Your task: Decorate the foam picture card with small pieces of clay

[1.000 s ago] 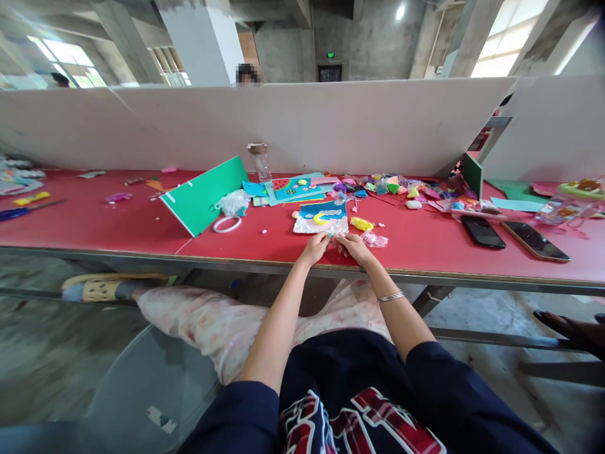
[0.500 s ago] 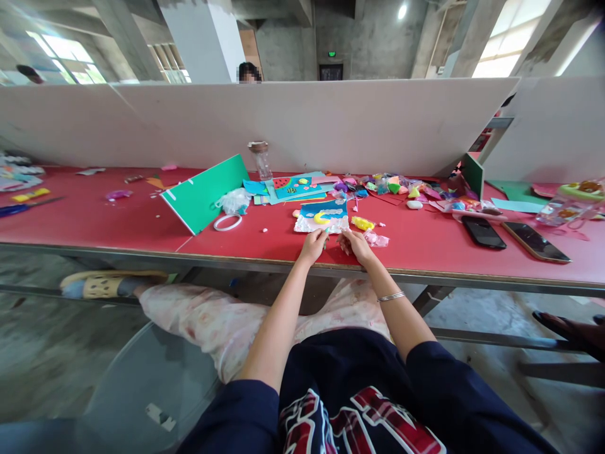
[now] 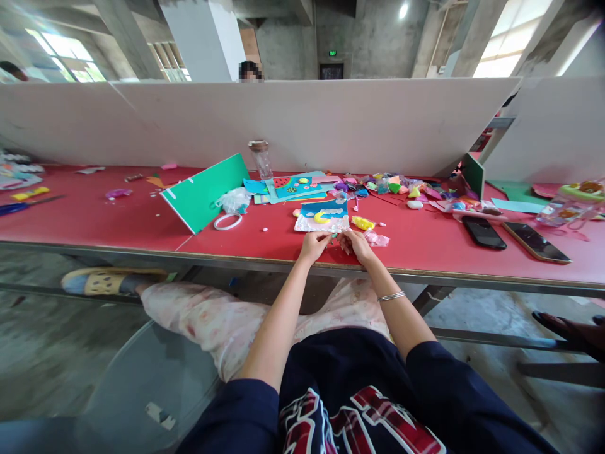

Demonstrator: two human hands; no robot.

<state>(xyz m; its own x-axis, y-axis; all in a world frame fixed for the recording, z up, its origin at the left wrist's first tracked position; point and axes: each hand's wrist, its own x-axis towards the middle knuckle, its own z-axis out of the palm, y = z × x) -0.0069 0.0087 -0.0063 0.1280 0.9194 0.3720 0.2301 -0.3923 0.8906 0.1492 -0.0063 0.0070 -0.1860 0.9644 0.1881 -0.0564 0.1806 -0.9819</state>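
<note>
At the near edge of a blue and white clay picture (image 3: 324,216) with a yellow crescent on it, my two hands almost meet. My left hand (image 3: 314,246) has its fingers pressed together, pointing right. Curled fingers close up my right hand (image 3: 355,246), which faces the left one. A tiny greenish spot shows between the fingertips; whether it is a fingernail or a small piece is too small to tell. Right of the picture lie a yellow clay packet (image 3: 363,223) and a pink clay piece in clear wrap (image 3: 377,238).
A folded green board (image 3: 205,194) stands left, beside a plastic bag (image 3: 235,200) and a white ring (image 3: 227,222). Behind are colored papers (image 3: 293,187) and a jar (image 3: 261,161). Rightward lie clay packets (image 3: 394,187) and two phones (image 3: 483,232). A partition (image 3: 302,123) runs along the back.
My left hand has shifted slightly right, its fingertips now closer to the right hand. The right hand and the clay picture stay nearly in place.
</note>
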